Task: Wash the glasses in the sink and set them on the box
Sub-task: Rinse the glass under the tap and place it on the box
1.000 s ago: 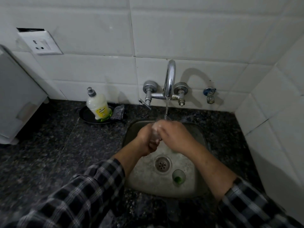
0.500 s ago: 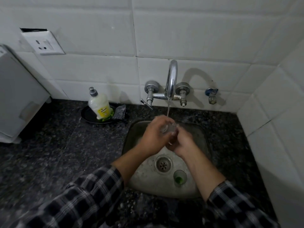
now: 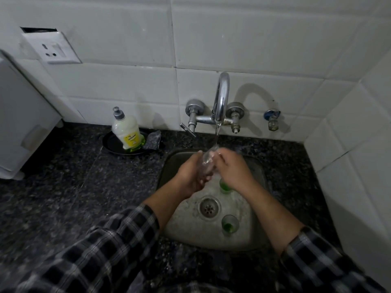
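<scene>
Dark speckled granite counter [image 3: 63, 197] against a white tiled wall [image 3: 254, 39], with a chrome tap [image 3: 221, 98] running.

A white dish-soap bottle [image 3: 127, 132] with a grey cap and yellow label stands upright in a shallow black dish [image 3: 111, 144] at the back of the counter, left of the tap. A dark scouring pad [image 3: 152, 140] lies against the dish's right rim. A thin stream of water falls from the curved spout. A white power socket [image 3: 53, 48] sits high on the left; a small blue-handled valve [image 3: 272, 119] is mounted right of the tap.

Checked black-and-white sleeves [image 3: 118, 240], speckled black counter [image 3: 84, 187], green-bottomed glass [image 3: 229, 225].
</scene>
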